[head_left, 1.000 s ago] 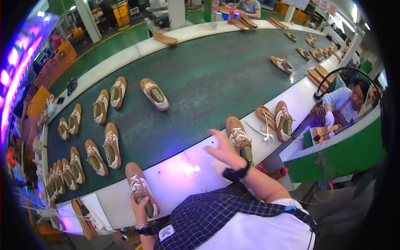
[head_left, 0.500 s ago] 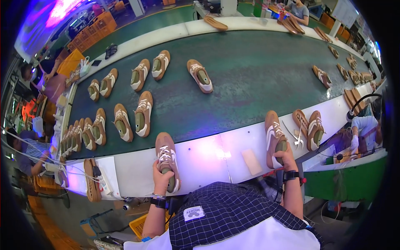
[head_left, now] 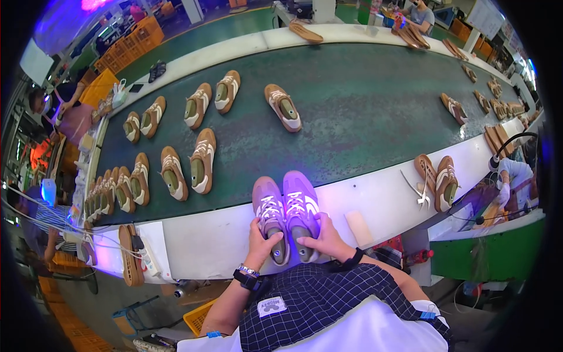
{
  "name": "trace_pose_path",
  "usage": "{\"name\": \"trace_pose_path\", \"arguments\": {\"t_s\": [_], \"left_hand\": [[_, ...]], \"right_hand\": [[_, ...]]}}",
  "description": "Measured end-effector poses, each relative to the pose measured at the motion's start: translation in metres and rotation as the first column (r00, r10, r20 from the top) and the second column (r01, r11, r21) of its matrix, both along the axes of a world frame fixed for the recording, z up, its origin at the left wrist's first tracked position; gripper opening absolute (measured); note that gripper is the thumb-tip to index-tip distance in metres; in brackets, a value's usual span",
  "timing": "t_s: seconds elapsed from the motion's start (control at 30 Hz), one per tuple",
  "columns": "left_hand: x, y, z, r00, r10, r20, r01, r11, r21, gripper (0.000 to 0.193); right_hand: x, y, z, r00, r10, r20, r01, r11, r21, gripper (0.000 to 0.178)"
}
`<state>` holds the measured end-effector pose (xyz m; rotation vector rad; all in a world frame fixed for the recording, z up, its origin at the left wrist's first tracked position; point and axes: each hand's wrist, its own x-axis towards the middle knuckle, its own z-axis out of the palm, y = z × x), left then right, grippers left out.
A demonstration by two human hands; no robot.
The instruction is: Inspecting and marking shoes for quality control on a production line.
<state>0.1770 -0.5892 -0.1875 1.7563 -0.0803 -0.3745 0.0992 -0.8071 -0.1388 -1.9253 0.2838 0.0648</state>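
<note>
Two brown sneakers with white laces and white stripes are side by side in front of me, toes pointing away, tinted purple by the light. My left hand [head_left: 258, 242] is closed round the heel of the left sneaker [head_left: 268, 202], its thumb at the collar. The heel of the right sneaker [head_left: 298, 198] is gripped by my right hand [head_left: 322, 237], thumb on the opening. A dark green last fills each shoe. Both shoes are above the white ledge [head_left: 202, 240], their toes reaching over the belt's edge; whether they touch the ledge I cannot tell.
Several more sneakers [head_left: 202, 159] stand on the green conveyor belt [head_left: 358, 105], mostly at left. On the ledge at right are pincers [head_left: 421, 190], a loose sole [head_left: 426, 170], another sneaker [head_left: 447, 183] and a pale rectangular block [head_left: 358, 227]. Soles [head_left: 130, 255] lie at left. Co-workers are around the line.
My right hand has brought its sneaker leftward from beside the pincers. My left hand has moved its sneaker rightward, so the two shoes are now together.
</note>
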Motion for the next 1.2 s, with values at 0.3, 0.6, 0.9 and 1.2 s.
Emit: {"name": "trace_pose_path", "arguments": {"t_s": [0.3,0.6,0.9,1.2], "left_hand": [[0.010,0.022,0.000,0.792,0.135,-0.595,-0.375,0.877,-0.300,0.045],[0.040,-0.013,0.009,0.707,-0.296,-0.642,-0.477,0.471,-0.742,0.039],[0.054,-0.026,-0.014,0.687,-0.275,-0.673,-0.516,0.467,-0.718,0.043],[0.077,-0.030,-0.003,0.694,-0.348,-0.630,-0.471,0.442,-0.763,0.054]], "right_hand": [[0.012,0.004,-0.014,0.959,-0.188,-0.214,0.273,0.818,0.506,0.074],[0.055,-0.005,-0.053,0.967,0.110,-0.228,0.193,0.266,0.945,0.047],[0.075,-0.012,-0.052,0.970,0.079,-0.230,0.214,0.180,0.960,0.046],[0.106,-0.040,-0.059,0.953,0.282,-0.109,0.093,0.069,0.993,0.044]]}}
